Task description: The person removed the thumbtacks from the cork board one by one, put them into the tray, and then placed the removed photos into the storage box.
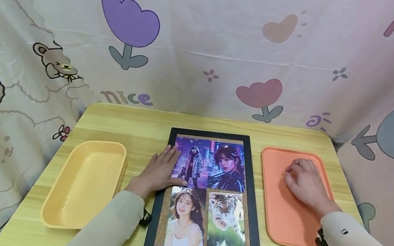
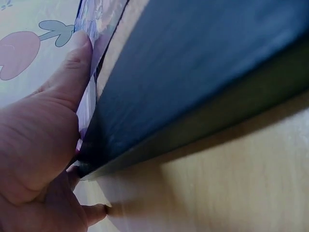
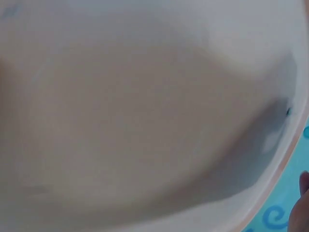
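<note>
A black-edged cork board with several photo prints lies on the table. The upper prints show purple neon figures; below are a portrait and a tiger print. My left hand rests flat over the board's left edge, thumb stretched onto the prints. In the left wrist view that thumb touches a glossy print beside the dark frame. My right hand is over the orange tray with bent fingers. Whatever lies beneath those fingers is hidden.
A yellow basin stands on the table to the left. Behind hangs a curtain printed with flowers. The right wrist view shows a blurred pale hollow surface and a blue patterned patch.
</note>
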A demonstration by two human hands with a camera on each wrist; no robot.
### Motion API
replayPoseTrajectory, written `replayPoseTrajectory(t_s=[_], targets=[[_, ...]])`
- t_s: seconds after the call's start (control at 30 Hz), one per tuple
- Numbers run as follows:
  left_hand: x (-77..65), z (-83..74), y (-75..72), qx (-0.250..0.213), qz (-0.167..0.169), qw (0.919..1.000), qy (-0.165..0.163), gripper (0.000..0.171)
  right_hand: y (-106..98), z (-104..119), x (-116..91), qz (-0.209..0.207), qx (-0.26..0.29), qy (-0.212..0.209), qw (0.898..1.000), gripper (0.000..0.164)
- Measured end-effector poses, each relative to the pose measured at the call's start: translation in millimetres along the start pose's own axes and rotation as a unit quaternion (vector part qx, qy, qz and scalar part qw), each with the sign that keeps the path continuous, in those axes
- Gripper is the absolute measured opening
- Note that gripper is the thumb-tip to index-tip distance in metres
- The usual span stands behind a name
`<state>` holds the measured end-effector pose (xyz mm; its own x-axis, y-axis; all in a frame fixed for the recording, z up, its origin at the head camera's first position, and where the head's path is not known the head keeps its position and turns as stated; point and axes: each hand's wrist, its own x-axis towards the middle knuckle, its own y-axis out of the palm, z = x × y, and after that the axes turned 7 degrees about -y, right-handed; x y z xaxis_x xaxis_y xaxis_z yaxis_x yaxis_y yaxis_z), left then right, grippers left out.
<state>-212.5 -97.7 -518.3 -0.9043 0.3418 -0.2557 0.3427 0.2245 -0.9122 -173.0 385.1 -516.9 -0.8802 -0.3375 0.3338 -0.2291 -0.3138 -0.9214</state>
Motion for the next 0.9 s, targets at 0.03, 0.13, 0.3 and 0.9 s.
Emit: replayPoseTrajectory(t_s=[0.03,0.13,0.3,0.9], targets=[[0.5,-0.5,-0.4,0.000,-0.001,1.0000,0.001,0.114,0.4,3.2,1.8,-0.006,0.001,-0.001,1.000,0.009],[2.1,-1.5,-2.3,-0.005,0.001,1.0000,-0.001,0.111,2.3,15.9,9.5,-0.023,-0.005,-0.003,1.000,0.009],[5.3,-2.3,-11.4,-0.039,0.000,0.9992,-0.010,0.098,10.2,47.0,29.9,-0.043,0.006,0.000,0.999,0.012],[62.6,13.9,-66.5,-0.282,-0.022,0.9558,-0.080,0.043,48.3,176.6,92.2,0.126,0.040,-0.027,0.991,0.059]])
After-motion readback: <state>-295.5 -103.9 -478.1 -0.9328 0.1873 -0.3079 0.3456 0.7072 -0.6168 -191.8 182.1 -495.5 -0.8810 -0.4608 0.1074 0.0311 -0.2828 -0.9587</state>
